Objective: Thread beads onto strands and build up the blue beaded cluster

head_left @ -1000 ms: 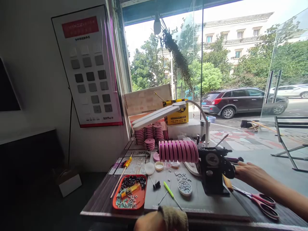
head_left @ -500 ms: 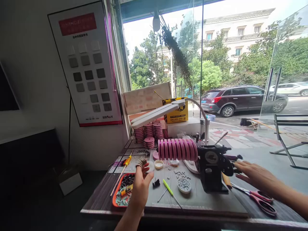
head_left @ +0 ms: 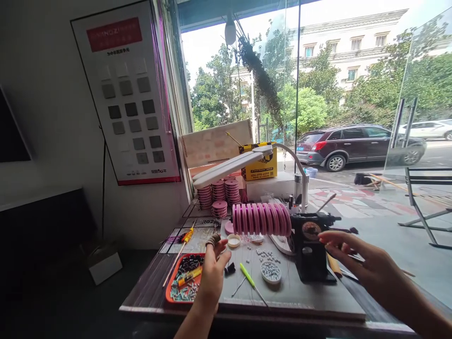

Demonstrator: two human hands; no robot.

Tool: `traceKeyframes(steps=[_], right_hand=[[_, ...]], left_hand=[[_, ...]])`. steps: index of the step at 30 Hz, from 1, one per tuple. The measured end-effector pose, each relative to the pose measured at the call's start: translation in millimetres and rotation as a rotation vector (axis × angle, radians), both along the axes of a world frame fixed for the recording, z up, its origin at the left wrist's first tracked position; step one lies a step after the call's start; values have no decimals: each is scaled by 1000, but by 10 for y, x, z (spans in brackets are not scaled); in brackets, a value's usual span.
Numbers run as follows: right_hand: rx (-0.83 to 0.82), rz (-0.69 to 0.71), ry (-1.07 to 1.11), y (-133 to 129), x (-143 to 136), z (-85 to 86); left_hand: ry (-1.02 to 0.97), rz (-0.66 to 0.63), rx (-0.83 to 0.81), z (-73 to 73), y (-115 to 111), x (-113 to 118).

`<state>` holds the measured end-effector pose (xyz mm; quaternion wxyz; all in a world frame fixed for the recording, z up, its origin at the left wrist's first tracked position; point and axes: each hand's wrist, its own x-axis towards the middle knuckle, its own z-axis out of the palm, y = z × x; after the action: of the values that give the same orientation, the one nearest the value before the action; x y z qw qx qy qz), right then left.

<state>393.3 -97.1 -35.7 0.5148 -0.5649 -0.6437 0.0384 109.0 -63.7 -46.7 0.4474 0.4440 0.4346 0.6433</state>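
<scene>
My left hand (head_left: 211, 270) is raised over the right side of an orange-red tray (head_left: 168, 288), its thumb apart from its bent fingers. A brown wrap covers one fingertip, and I see nothing held. My right hand (head_left: 356, 256) is in front of the right side of a black hand winder (head_left: 310, 261), fingers and thumb curled together. What they grip is hidden, and the winder's crank is mostly covered. A row of pink spools (head_left: 261, 220) sits on the winder's shaft, left of its body.
A white dish of small grey pieces (head_left: 271, 272), a green-handled hook tool (head_left: 249, 278) and a black clip (head_left: 230, 269) lie on the board. Pink spool stacks (head_left: 219, 191) stand behind, under a white lamp (head_left: 233, 166). A yellow screwdriver (head_left: 189, 235) lies left.
My right hand has moved left, from beside the crank to in front of the winder, and its fingers are more curled. My left hand has shifted slightly right.
</scene>
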Motion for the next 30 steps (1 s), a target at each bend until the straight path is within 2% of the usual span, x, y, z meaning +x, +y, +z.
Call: traceKeyframes(steps=[7, 14, 18, 22, 26, 30], right_hand=[[-93, 139, 260, 77, -368, -111], [-147, 206, 468, 145, -524, -200], [-159, 217, 536, 182, -625, -220], [-152, 171, 594, 191, -744, -197], [-155, 178, 666, 180, -821, -160], [-143, 193, 727, 203, -843, -195]], left_hand=[[46, -62, 45, 38, -24, 97], [41, -34, 75, -84, 15, 217], [32, 9, 119, -164, 1, 289], [31, 59, 170, -221, 3, 336], [9, 90, 157, -232, -10, 370], [5, 49, 108, -207, -64, 409]])
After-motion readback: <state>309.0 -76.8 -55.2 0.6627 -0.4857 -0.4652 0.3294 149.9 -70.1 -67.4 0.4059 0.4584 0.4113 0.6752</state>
